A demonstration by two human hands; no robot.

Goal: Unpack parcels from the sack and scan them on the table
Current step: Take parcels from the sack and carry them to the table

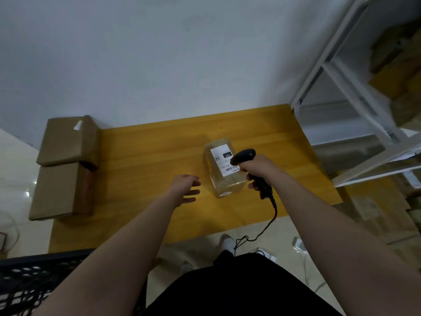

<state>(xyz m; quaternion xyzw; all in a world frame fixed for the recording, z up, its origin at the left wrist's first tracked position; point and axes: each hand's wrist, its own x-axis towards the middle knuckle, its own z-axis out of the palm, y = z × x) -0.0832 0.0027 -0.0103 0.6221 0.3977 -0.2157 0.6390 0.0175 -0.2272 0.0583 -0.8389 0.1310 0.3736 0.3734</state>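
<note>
right grip grasping scanner over labelled parcel, left grip released, fingers straight, beside parcel

Smooth wooden table, tape-glossy cardboard parcel

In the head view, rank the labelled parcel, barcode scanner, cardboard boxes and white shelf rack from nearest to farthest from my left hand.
1. Labelled parcel, just right of the left hand.
2. Barcode scanner, over the parcel, in the right hand.
3. Cardboard boxes, left end of the table.
4. White shelf rack, far right.
</note>
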